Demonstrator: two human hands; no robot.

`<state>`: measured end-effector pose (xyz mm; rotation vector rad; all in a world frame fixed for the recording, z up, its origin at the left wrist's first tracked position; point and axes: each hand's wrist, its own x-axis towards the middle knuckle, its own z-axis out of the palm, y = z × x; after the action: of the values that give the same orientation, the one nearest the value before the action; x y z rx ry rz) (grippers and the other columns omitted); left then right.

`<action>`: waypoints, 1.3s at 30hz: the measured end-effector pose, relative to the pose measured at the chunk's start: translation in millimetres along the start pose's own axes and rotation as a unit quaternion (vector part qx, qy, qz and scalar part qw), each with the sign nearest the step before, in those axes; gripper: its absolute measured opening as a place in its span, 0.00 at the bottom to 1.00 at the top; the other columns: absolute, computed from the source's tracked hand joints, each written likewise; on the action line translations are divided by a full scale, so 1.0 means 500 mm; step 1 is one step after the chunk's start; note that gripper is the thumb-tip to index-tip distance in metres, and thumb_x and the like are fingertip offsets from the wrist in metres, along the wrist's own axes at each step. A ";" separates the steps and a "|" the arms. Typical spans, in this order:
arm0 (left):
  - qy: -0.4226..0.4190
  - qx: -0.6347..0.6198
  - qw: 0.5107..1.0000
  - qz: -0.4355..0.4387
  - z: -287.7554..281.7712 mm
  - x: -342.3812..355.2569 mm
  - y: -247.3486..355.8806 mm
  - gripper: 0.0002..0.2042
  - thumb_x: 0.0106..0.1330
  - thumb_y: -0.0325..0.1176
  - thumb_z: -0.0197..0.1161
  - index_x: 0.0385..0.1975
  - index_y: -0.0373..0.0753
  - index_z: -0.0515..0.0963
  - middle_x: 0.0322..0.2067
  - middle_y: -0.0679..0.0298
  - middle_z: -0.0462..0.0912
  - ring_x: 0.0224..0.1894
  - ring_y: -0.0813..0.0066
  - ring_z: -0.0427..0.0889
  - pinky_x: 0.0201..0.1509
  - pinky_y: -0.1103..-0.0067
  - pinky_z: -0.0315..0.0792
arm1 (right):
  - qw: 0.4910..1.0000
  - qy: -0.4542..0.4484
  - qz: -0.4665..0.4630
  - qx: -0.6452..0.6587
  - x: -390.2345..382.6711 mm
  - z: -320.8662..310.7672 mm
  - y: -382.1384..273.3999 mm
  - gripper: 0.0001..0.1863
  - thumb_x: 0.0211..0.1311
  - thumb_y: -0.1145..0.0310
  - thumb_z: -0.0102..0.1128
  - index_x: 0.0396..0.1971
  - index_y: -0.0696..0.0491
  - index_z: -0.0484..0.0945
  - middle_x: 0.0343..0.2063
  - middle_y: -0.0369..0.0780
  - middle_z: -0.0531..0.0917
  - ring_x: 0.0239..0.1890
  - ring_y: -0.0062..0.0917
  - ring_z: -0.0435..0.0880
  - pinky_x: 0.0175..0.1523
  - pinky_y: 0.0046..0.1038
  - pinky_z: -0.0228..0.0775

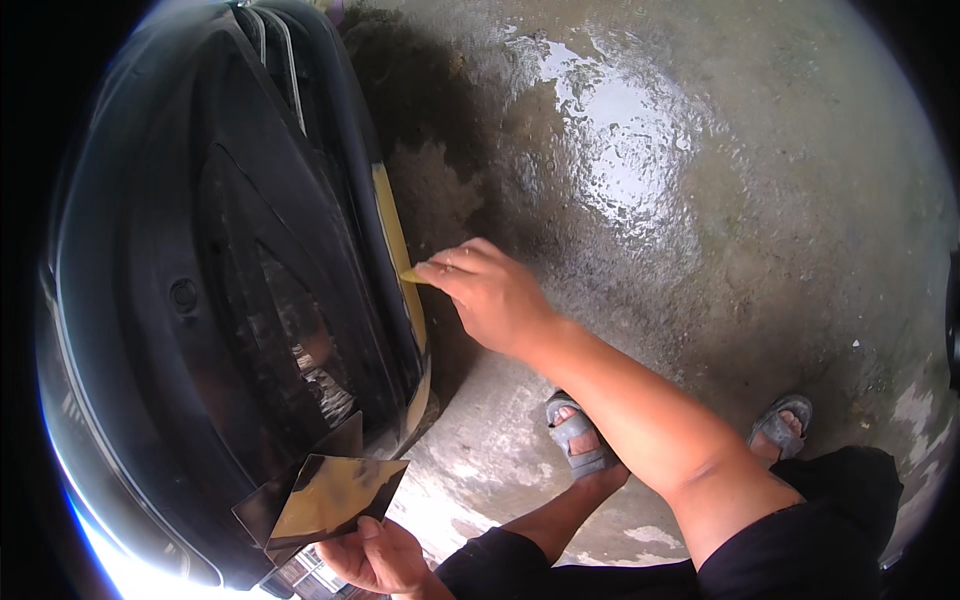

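My right hand [495,295] pinches a small yellow spreader [413,277] between thumb and fingers. The spreader's tip touches, or is very close to, a strip of yellow filler [392,218] along the edge of a black car body [140,235]. Lower down, my left hand [378,557] grips a thin, dark, flat plate [388,479] by its near edge, the thumb on top. Yellow paste [322,496] is smeared across the plate's face. The plate is tilted beside the car's lower corner. More pale yellow filler [418,402] shows on the car's edge near that corner.
The glossy car takes up the left side of the view. Wet concrete floor [620,130] reflects light to its right. My feet in grey sandals [580,440] stand on the floor, with my legs in black shorts [830,500] below my right arm.
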<state>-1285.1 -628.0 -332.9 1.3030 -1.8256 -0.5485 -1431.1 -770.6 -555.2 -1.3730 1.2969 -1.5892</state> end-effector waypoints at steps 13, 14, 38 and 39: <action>-0.006 0.013 1.000 0.012 0.037 0.019 0.014 0.26 0.63 0.14 0.48 0.63 0.36 0.63 0.63 0.49 0.66 0.63 0.57 0.68 0.66 0.63 0.64 | 0.997 -0.081 0.017 -0.005 -0.103 0.015 -0.066 0.18 0.53 0.77 0.55 0.47 0.52 0.78 0.42 0.34 0.79 0.45 0.30 0.76 0.40 0.29 0.79; -0.005 0.001 1.000 0.010 0.037 0.018 0.015 0.26 0.63 0.14 0.48 0.63 0.37 0.63 0.63 0.49 0.66 0.63 0.57 0.68 0.66 0.63 0.64 | 0.996 -0.082 0.024 -0.006 -0.100 0.012 -0.062 0.18 0.53 0.77 0.55 0.47 0.53 0.78 0.42 0.34 0.79 0.46 0.30 0.75 0.40 0.29 0.79; 0.011 0.002 1.000 -0.023 0.027 0.007 0.013 0.25 0.63 0.15 0.48 0.63 0.36 0.63 0.62 0.49 0.66 0.64 0.58 0.67 0.67 0.62 0.62 | 0.977 -0.110 -0.062 -0.174 0.168 -0.052 -0.015 0.09 0.60 0.68 0.53 0.33 0.47 0.83 0.38 0.33 0.79 0.46 0.29 0.74 0.48 0.38 0.67; 0.018 0.007 0.999 -0.035 0.018 0.004 0.012 0.25 0.63 0.15 0.48 0.63 0.35 0.63 0.62 0.50 0.66 0.64 0.58 0.67 0.67 0.62 0.63 | 0.976 -0.130 -0.056 -0.167 0.147 -0.049 -0.031 0.09 0.61 0.68 0.52 0.33 0.47 0.83 0.38 0.33 0.79 0.46 0.29 0.74 0.49 0.38 0.66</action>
<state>-1296.2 -628.4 -333.1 1.3809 -1.7621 -0.5474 -1470.0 -827.6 -516.4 -1.8210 1.3867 -1.2446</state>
